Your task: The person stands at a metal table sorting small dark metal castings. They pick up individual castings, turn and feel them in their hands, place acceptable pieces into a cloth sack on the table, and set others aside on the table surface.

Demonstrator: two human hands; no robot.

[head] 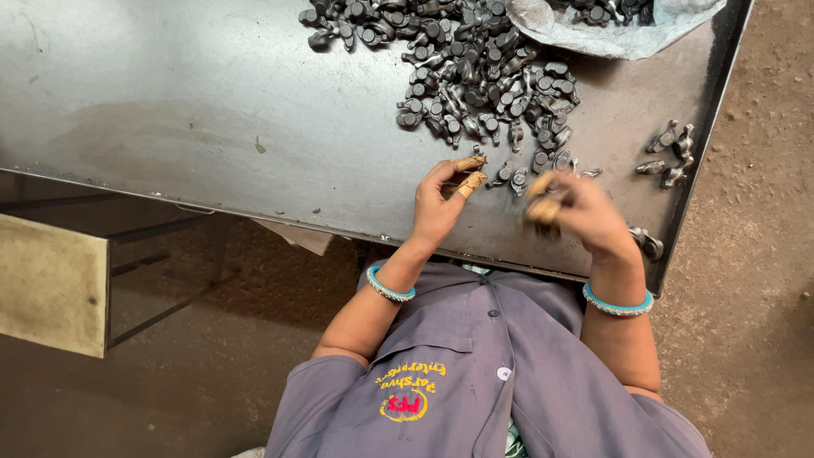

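Head view, looking down at a grey steel tabletop [212,110] where I sort small forged metal parts. The main heap of parts [475,72] lies at the far middle of the tabletop, just beyond my fingers; a white sack [610,34] holding more of them sits at the far right edge, and a small set-aside group [670,153] lies apart near the right rim. My left hand [437,203] rests at the near edge of the heap, fingers half curled and partly open, its taped fingertips [469,172] touching or nearly touching a loose part; it grips nothing that I can make out. My right hand [581,212] is blurred; its fingers are curled around a dark piece [543,216], apparently one of the parts, though the blur hides how firmly. I judge each part to be dense for its size, rigid, not fragile, with rough edges and perhaps an oily film, so it is best pinched across the narrow waist between the rounded ends. Turquoise bangles [390,288] sit on both wrists.
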